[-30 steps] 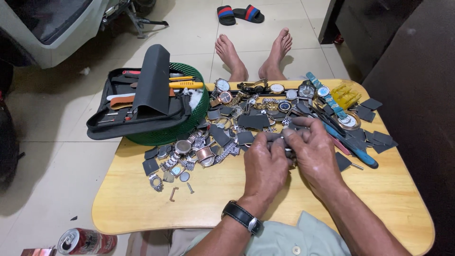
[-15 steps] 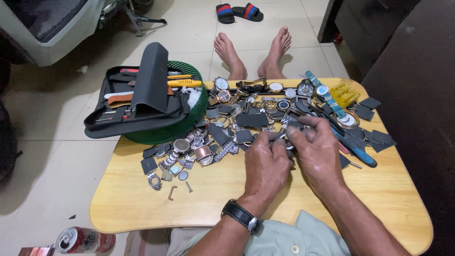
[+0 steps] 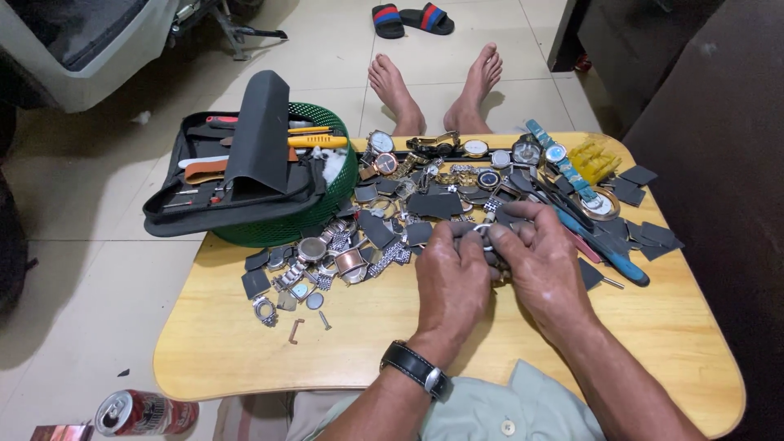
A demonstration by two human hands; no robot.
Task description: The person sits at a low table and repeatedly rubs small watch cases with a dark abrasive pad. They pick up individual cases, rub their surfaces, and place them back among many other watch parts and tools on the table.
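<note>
Both my hands meet over the middle of a low wooden table. My left hand, with a black wristwatch on its wrist, and my right hand pinch a small metal watch part between their fingertips. The part is mostly hidden by the fingers. Just beyond the hands lies a heap of watches, metal bands and dark pads. A blue-handled tool lies to the right of my right hand.
A green basket at the table's left holds an open black tool case. Loose small parts lie front left. My bare feet rest beyond the table; a red can and sandals are on the floor.
The hands have stayed together over the same spot, with only slight finger movement on the small part. The view has shifted a little.
</note>
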